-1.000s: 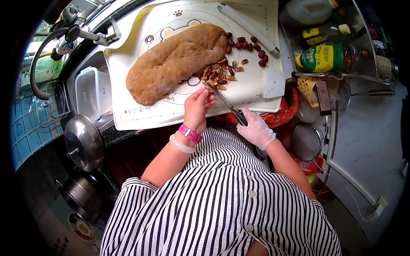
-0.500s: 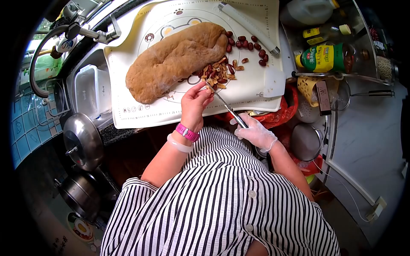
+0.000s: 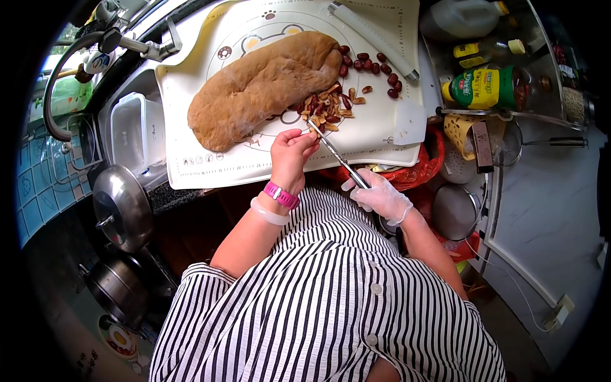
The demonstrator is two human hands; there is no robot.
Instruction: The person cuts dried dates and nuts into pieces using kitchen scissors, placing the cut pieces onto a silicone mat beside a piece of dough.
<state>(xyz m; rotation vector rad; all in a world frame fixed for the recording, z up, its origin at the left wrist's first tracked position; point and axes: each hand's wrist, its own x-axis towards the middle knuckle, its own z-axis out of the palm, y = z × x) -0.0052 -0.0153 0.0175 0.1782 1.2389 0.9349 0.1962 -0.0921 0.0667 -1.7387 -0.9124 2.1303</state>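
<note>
While our left hand pinches, our right hand steers the scissors

As the blades reach in over the near part of the pale mat, we keep our 2 hands close to its edge, probably for short, steady control. Our gloved right hand is wrapped around the dark handles; how far the blades are parted we cannot tell. Our bare left hand has its thumb and fingertips drawn together at the blade tips, on what seems to be a strip of date, likely to steady it against the metal.

Just beyond the tips lies a pile of cut date pieces, right beside the long brown dough, so that whatever drops lands among the rest, we judge. The whole dates sit farther back, past the dough's right end, perhaps so cut and uncut stay apart. The rolling pin lies slantwise behind them, and the white scraper rests flat at the mat's right side, both seemingly put where they leave our wrists room
</note>
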